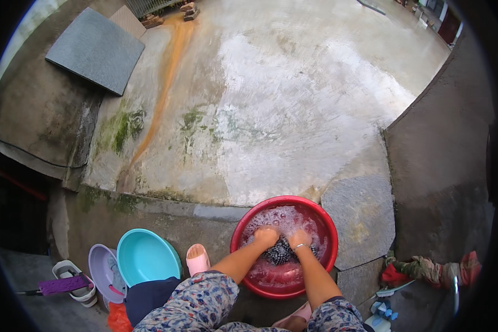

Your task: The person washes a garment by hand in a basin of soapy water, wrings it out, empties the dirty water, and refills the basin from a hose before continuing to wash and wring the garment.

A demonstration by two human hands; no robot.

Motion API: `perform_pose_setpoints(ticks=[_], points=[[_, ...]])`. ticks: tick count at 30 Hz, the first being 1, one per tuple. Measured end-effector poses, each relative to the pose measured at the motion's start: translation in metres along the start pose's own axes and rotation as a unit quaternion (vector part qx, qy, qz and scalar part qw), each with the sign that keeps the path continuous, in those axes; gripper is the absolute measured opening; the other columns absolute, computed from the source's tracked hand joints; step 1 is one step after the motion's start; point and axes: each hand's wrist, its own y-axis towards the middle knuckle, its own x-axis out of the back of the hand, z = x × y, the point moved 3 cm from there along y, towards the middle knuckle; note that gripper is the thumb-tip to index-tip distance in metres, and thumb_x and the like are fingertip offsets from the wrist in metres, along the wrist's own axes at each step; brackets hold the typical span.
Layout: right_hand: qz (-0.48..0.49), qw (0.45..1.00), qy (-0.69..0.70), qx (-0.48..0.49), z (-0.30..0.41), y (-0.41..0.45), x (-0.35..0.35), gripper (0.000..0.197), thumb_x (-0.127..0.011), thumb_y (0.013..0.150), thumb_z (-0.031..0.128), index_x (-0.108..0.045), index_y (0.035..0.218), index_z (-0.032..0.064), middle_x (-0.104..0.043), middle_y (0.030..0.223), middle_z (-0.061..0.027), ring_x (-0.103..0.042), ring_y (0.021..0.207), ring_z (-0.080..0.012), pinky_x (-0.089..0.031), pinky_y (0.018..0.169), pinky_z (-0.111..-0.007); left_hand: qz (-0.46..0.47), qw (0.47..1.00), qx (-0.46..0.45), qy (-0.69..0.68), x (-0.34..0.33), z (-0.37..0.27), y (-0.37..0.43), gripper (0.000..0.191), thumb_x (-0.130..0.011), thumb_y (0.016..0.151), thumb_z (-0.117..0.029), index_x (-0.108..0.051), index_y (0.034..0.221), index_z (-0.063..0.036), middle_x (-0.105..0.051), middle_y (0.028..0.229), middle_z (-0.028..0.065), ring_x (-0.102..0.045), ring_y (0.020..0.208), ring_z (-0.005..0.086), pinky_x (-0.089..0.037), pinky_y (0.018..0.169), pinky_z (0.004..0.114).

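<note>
A red plastic basin (pixel 332 265) filled with sudsy water stands on the ground before me. Both my hands are down in it, partly hidden by foam. My left hand (pixel 267 237) is a closed fist at the left edge of a dark checked cloth (pixel 279 251). Just right of it, my right hand (pixel 300 238), with a bracelet at the wrist, is curled at the cloth's other side. The cloth lies bunched and wet between my forearms. Foam and blur hide the fingertips, but both hands appear to grip the fabric.
To the left stand a turquoise basin (pixel 147 255), a purple basin (pixel 97 265) with a cloth, and a purple mop head (pixel 64 285) across a small bucket. Wet cloths (pixel 435 269), a brush (pixel 392 290) and bottles lie right. A concrete wall (pixel 435 166) rises at right; stone slabs (pixel 359 224) adjoin the basin.
</note>
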Motion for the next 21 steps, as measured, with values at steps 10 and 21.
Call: perform_pose_setpoints(ticks=[10,21], points=[[-0.242,0.832,0.485,-0.113,-0.042,-0.094,0.042,0.037,-0.075,0.072,0.023,-0.053,0.096,0.0061,-0.056,0.082,-0.0102,-0.055,0.082,-0.0258,-0.044,0.073,-0.038,-0.241,0.932,-0.231,-0.143,0.078,-0.058,-0.1,0.027,-0.066,0.077,-0.039,-0.061,0.082,-0.0133,-0.053,0.088,0.0073,-0.051,0.089,0.027,-0.037,0.075,0.041],[-0.254,0.965,0.063,-0.024,0.007,-0.153,-0.006,0.071,-0.076,0.065,0.029,-0.047,0.131,0.0266,-0.038,0.139,-0.0051,-0.037,0.121,-0.0367,-0.033,0.099,-0.051,-0.272,0.95,-0.043,-0.145,0.024,-0.053,-0.126,0.048,-0.067,0.074,-0.04,-0.054,0.112,-0.0151,-0.054,0.106,0.0093,-0.048,0.107,0.0268,-0.034,0.086,0.043]])
